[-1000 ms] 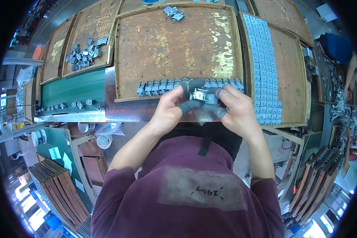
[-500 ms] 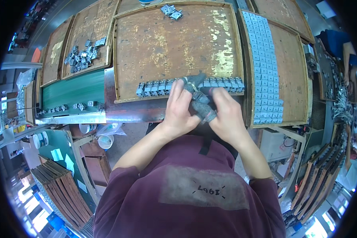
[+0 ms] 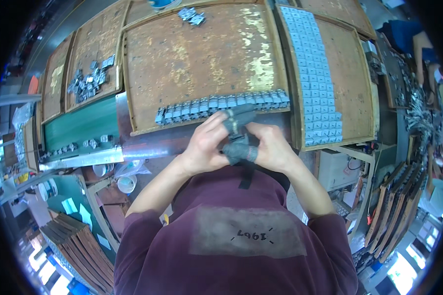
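Observation:
Above my lap, in front of the middle tray, my left hand [image 3: 205, 146] and my right hand [image 3: 274, 148] meet with bent fingers. Dark grey wraps cover several fingertips. Between the fingertips sits a small grey metal part [image 3: 238, 139], mostly hidden by the wraps and blurred, so its exact kind does not show. Just beyond my fingers, a row of small box-like metal parts [image 3: 182, 112] stands along the near edge of the wooden tray [image 3: 192, 64].
Right of it, another wooden tray [image 3: 348, 83] holds neat columns of grey metal blocks [image 3: 314, 73]. Loose metal pieces [image 3: 89, 79] heap in a left tray, beside a green belt [image 3: 79, 129] carrying several parts. Stacked wooden trays [image 3: 79, 243] stand lower left. A person's arm [image 3: 419, 54] shows far right.
The view has shifted, with the trays now lying further left. My hands have drawn slightly back from the row toward my body, still together around the small part.

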A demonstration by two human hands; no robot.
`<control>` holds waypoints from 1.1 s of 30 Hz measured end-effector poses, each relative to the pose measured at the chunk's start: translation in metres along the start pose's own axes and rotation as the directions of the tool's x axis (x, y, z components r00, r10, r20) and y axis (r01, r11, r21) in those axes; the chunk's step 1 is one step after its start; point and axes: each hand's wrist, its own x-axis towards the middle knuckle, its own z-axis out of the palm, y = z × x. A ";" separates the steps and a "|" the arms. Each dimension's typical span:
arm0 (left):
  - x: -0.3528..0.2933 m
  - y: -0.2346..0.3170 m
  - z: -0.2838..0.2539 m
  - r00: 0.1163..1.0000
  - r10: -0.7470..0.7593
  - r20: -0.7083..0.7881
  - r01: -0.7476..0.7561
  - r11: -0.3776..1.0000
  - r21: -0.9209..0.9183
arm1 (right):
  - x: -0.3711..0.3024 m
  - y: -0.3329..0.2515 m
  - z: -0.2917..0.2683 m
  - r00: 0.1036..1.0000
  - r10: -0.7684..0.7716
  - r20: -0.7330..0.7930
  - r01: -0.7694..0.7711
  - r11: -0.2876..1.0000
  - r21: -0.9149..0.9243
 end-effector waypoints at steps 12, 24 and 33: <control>-0.074 -0.093 -0.151 0.571 -0.808 -0.145 0.817 0.577 0.001 | -0.090 0.229 -0.158 0.594 0.352 -0.723 -0.671 0.713 -0.204; -0.098 -0.106 -0.158 0.660 -0.743 0.113 0.738 0.669 0.090 | -0.080 0.261 -0.172 0.627 0.526 -0.574 -0.452 0.846 0.282; -0.174 -0.112 -0.234 0.136 -0.658 -0.741 0.882 -0.260 0.392 | -0.078 0.255 -0.181 0.606 0.409 -0.682 0.168 0.772 0.613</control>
